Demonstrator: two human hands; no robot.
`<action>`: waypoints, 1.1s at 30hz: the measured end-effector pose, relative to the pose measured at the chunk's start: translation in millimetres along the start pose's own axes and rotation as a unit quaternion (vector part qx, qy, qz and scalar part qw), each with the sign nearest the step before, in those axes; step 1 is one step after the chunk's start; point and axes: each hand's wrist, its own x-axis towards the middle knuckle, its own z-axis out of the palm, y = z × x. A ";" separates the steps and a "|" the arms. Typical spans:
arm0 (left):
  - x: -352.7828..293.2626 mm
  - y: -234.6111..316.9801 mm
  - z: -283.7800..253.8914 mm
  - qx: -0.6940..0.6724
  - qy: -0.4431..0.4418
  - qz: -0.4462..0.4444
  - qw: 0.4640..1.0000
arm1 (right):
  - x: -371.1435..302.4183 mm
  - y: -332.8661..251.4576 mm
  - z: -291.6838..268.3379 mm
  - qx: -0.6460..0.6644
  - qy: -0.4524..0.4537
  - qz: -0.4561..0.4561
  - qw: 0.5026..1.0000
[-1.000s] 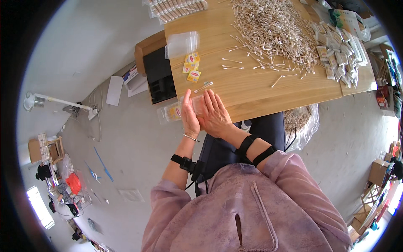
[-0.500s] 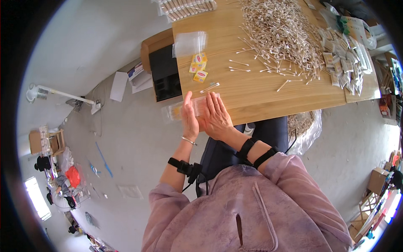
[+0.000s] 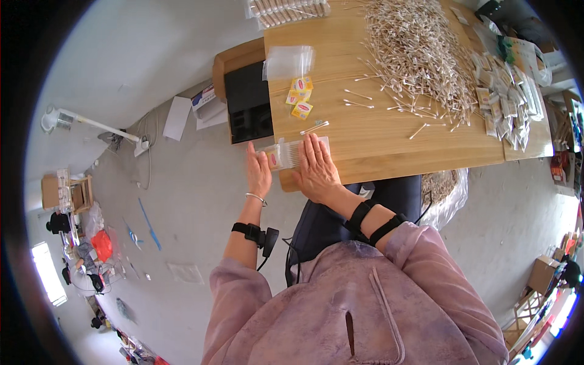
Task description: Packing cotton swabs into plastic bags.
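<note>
A clear plastic bag [image 3: 289,154] of cotton swabs with a yellow and white label lies across the near left edge of the table, its left end hanging past the wood. My right hand [image 3: 317,169] rests flat on the bag's right part, fingers together and stretched out. At the bag's left end is my left hand [image 3: 259,174], its fingers extended and thumb side toward the bag; whether it touches the plastic I cannot tell. A few loose cotton swabs [image 3: 314,128] lie just beyond my right fingertips. Farther on are several small yellow cards [image 3: 301,97].
Empty clear bags [image 3: 289,62] are stacked near the table's left edge. A large heap of cotton swabs [image 3: 420,55] covers the far middle, with filled packets [image 3: 505,97] to its right. An open cardboard box [image 3: 246,103] with a black panel stands left of the table.
My left hand has slid left along the bag, away from my right hand, uncovering the label end. My right hand stays on the bag. The whole view has shifted slightly.
</note>
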 end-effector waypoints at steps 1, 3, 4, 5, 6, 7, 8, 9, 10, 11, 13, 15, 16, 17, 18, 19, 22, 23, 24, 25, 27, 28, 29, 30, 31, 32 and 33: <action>1.5 -1.1 0.1 -0.056 -0.018 -0.018 0.998 | 0.7 -1.2 -0.6 0.001 -0.003 0.000 1.000; 4.7 -3.4 -0.2 -0.168 -0.055 -0.054 0.983 | 4.5 -3.4 -1.2 -0.005 -0.010 -0.002 1.000; 6.9 -3.2 0.2 -0.223 -0.073 -0.070 0.970 | 6.3 -3.2 0.0 -0.012 -0.015 -0.002 1.000; 8.3 -3.1 0.3 -0.277 -0.091 -0.085 0.953 | 7.4 -4.3 1.3 -0.013 -0.015 -0.003 1.000; 8.4 -3.0 0.1 -0.278 -0.091 -0.085 0.952 | 8.5 -6.0 2.8 -0.016 -0.014 0.001 1.000; 7.7 -3.0 0.0 -0.288 -0.094 -0.081 0.949 | 9.0 -7.6 4.0 -0.020 -0.013 0.005 1.000; 7.2 -2.9 0.2 -0.299 -0.096 -0.076 0.946 | 9.5 -8.8 5.0 -0.021 -0.014 0.006 1.000; 6.9 -2.6 0.9 -0.300 -0.096 -0.076 0.946 | 10.0 -10.0 5.9 -0.011 -0.015 0.007 1.000; 7.1 -2.1 0.9 -0.305 -0.089 -0.070 0.945 | 11.1 -11.7 7.1 0.000 -0.017 0.008 1.000; 6.9 -1.7 0.7 -0.311 -0.082 -0.064 0.945 | 12.0 -14.1 8.4 -0.002 -0.017 0.006 1.000; 4.8 2.3 -1.1 -0.319 -0.082 -0.070 0.942 | 12.7 -16.9 11.0 -0.016 -0.009 0.005 1.000; 2.9 11.2 -0.6 -0.329 -0.081 -0.077 0.938 | 12.8 -13.8 12.5 -0.001 -0.014 0.011 1.000; 2.1 12.6 -1.2 -0.337 -0.077 -0.070 0.936 | 13.8 -15.3 11.9 0.019 -0.017 0.018 1.000; 1.5 13.6 -2.0 -0.346 -0.073 -0.063 0.933 | 14.5 -17.0 11.5 0.017 -0.019 0.014 1.000; 1.4 14.4 -3.1 -0.348 -0.069 -0.064 0.933 | 15.0 -18.5 11.0 0.010 -0.029 0.012 0.999; 0.8 12.9 -3.7 -0.351 -0.064 -0.061 0.932 | 15.3 -20.3 10.9 0.002 -0.040 0.010 0.999; 0.9 9.6 -6.6 -0.342 -0.061 -0.046 0.937 | 16.9 -24.2 11.0 -0.003 -0.041 -0.002 0.999; 1.1 10.0 -7.3 -0.328 -0.066 -0.033 0.942 | 17.4 -24.8 11.2 -0.005 -0.043 -0.004 0.999; 0.6 10.6 -8.1 -0.330 -0.064 -0.033 0.941 | 17.8 -25.6 11.4 -0.011 -0.045 -0.002 0.999; -0.1 10.6 -9.2 -0.330 -0.066 -0.040 0.941 | 18.5 -27.0 11.6 -0.016 -0.046 -0.001 0.999; -0.8 11.4 -10.7 -0.330 -0.065 -0.047 0.941 | 20.1 -30.6 12.4 -0.016 -0.045 -0.005 0.999; -0.2 12.7 -11.2 -0.334 -0.065 -0.046 0.939 | 20.0 -32.1 12.6 -0.016 -0.043 -0.005 0.999; 0.2 14.1 -11.7 -0.338 -0.065 -0.046 0.938 | 20.3 -32.5 12.4 -0.016 -0.044 -0.007 0.999; 0.1 15.0 -12.9 -0.338 -0.063 -0.047 0.938 | 21.1 -32.1 12.1 -0.020 -0.044 -0.003 0.999; 0.3 19.0 -16.0 -0.328 -0.070 -0.041 0.941 | 21.0 -30.8 12.8 -0.023 -0.043 0.001 0.999; 0.7 22.2 -18.0 -0.317 -0.077 -0.035 0.945 | 20.3 -29.8 13.6 -0.024 -0.044 0.001 0.999; 1.7 19.9 -15.7 -0.318 -0.077 -0.035 0.944 | 19.4 -28.7 14.5 -0.027 -0.036 -0.003 0.999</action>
